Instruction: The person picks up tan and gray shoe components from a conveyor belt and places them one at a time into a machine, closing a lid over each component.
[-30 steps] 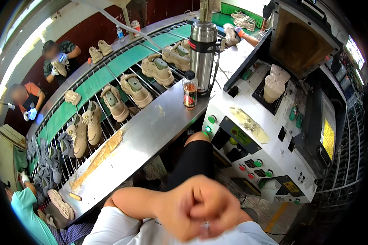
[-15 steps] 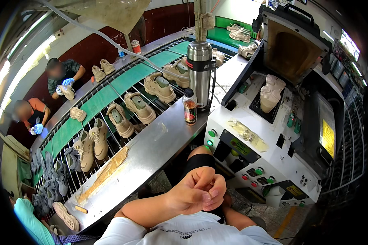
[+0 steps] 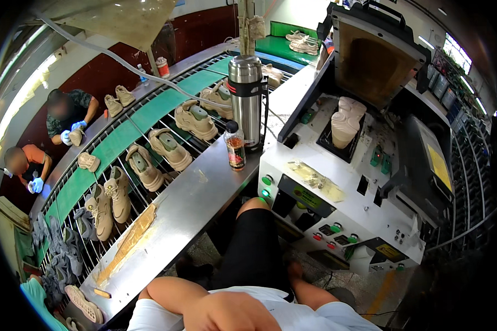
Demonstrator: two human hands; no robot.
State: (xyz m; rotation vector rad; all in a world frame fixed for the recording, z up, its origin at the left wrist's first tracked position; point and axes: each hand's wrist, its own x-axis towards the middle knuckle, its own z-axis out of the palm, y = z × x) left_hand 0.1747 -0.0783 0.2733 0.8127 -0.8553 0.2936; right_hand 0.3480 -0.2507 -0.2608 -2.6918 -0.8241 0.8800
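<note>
Can make out left hand (image 3: 232, 311) at near centre, back upward, in front of white shirt (image 3: 270, 300); fingers cut off by near edge. Cannot tell how far closed, or whether holding anything. Right forearm (image 3: 312, 289) at near right, running into shadow; cannot make out right hand or its grip.

To left and far of left hand, well apart: steel bench (image 3: 188, 193), with brown tape (image 3: 130, 237) stuck along it and a small tan stick (image 3: 102, 293) at near left. To far right, also well apart: white machine (image 3: 284, 160), lid (image 3: 373, 60) raised, pale shoe form (image 3: 348, 122) in top well.

On far end of bench: flask (image 3: 246, 99), upright, with small bottle (image 3: 235, 146) just beside, nearer.

Beyond bench: rod rack with green belt (image 3: 127, 135); tan shoes (image 3: 116, 196) in line, grey shoes (image 3: 69, 248) heaped at near left. Upturned pale shoe (image 3: 84, 303) near tan stick.

At far left: two workers (image 3: 63, 107) in blue gloves (image 3: 77, 126), farther one handling a shoe (image 3: 75, 137).
</note>
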